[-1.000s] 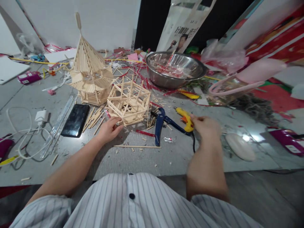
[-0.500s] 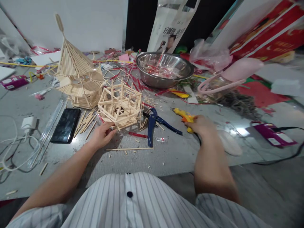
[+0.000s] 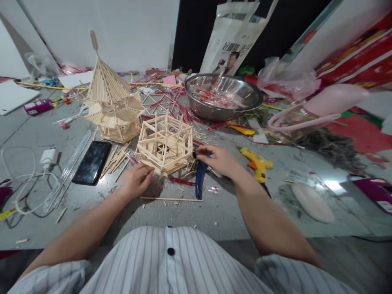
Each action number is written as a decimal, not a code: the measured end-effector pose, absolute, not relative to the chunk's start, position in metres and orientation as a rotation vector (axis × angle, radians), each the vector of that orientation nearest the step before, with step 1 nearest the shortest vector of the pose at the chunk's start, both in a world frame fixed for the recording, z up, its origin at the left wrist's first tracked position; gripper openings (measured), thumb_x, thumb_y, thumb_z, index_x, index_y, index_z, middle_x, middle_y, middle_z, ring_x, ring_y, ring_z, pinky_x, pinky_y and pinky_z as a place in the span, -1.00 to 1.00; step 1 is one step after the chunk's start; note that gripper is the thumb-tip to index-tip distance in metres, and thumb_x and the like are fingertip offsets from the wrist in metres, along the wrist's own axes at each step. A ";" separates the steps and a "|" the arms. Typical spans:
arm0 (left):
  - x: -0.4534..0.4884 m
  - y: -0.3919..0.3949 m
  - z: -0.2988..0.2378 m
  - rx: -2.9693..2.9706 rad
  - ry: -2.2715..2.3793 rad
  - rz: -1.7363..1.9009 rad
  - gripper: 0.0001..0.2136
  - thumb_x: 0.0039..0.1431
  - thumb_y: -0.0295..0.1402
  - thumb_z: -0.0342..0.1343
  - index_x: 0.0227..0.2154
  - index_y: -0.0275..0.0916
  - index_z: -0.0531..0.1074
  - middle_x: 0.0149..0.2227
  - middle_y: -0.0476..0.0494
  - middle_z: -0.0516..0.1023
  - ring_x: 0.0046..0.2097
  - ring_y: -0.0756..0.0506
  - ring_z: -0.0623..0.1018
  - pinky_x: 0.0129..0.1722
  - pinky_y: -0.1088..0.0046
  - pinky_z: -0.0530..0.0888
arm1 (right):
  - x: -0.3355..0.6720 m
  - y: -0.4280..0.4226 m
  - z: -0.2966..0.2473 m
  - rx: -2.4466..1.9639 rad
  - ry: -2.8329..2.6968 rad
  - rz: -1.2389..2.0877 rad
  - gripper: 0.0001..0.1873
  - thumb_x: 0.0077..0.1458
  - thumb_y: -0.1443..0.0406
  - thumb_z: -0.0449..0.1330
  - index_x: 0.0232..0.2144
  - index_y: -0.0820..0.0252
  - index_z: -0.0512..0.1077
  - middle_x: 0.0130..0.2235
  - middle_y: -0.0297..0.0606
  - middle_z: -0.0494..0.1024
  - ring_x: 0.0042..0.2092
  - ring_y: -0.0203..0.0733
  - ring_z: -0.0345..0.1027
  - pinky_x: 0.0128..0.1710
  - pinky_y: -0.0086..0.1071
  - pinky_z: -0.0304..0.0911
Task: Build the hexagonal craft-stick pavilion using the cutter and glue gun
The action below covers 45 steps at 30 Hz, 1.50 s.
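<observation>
A six-sided frame of thin wooden sticks point(image 3: 165, 143), with short uprights, stands before me on the table. My left hand point(image 3: 137, 179) is closed at its lower left edge, fingertips on the base. My right hand point(image 3: 219, 161) reaches to the frame's right side, fingers bent but apart, with nothing visible in them. Beneath that hand lies a blue-handled cutter point(image 3: 200, 177), partly covered. The yellow glue gun point(image 3: 257, 163) lies on the table to the right of my right hand.
A taller stick pagoda point(image 3: 112, 102) stands behind left. Loose sticks point(image 3: 116, 161) and a phone point(image 3: 92, 162) lie left. A steel bowl point(image 3: 223, 98) of wrappers sits behind. One long stick point(image 3: 171, 199) lies in front. At right are a pale oval object point(image 3: 312, 202) and a purple box point(image 3: 373, 192).
My right hand has let go of the glue gun and moved left over the cutter, toward the stick frame. My left hand stays at the frame's edge. The view has shifted slightly.
</observation>
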<state>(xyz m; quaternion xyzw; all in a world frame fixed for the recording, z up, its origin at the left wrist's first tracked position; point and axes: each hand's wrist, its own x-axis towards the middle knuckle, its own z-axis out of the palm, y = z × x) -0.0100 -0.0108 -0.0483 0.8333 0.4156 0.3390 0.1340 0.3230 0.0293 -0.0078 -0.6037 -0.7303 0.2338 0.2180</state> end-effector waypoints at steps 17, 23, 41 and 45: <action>-0.028 0.033 -0.018 2.270 1.798 0.836 -0.80 0.10 -0.33 0.09 -0.22 -0.25 0.46 -0.13 -0.24 0.51 -0.02 -0.24 0.46 0.03 0.15 0.39 | 0.289 0.040 -0.013 -1.353 -2.247 0.596 -0.78 0.02 0.17 0.18 -0.41 0.19 0.53 -0.21 -0.11 0.57 -0.12 -0.01 0.41 -0.07 -0.18 0.24; -0.030 0.047 -0.009 2.395 1.532 0.742 -0.77 0.12 -0.30 0.00 -0.36 -0.23 0.55 -0.10 -0.20 0.53 -0.02 -0.22 0.44 0.09 0.11 0.35 | 0.282 0.041 -0.007 -1.391 -2.046 0.704 -0.82 -0.06 0.18 0.20 -0.55 0.16 0.46 -0.34 -0.17 0.57 -0.21 -0.06 0.42 -0.11 -0.21 0.27; 0.009 0.079 0.053 1.518 0.994 1.257 -0.65 -0.02 -0.11 0.25 -0.29 -0.30 0.60 -0.37 -0.13 0.60 -0.33 -0.05 0.53 -0.30 0.46 0.43 | 0.276 0.088 0.040 -1.227 -1.090 1.298 -0.73 -0.32 0.18 0.39 -0.54 0.21 0.47 -0.51 -0.33 0.49 -0.52 -0.31 0.33 -0.48 -0.40 0.33; 0.012 0.076 0.052 1.536 0.994 1.253 -0.62 -0.04 -0.08 0.28 -0.26 -0.29 0.59 -0.33 -0.13 0.61 -0.35 -0.02 0.51 -0.30 0.49 0.40 | 0.271 0.093 0.034 -1.245 -1.054 1.300 -0.71 -0.28 0.14 0.39 -0.53 0.19 0.45 -0.48 -0.32 0.50 -0.49 -0.27 0.37 -0.47 -0.38 0.35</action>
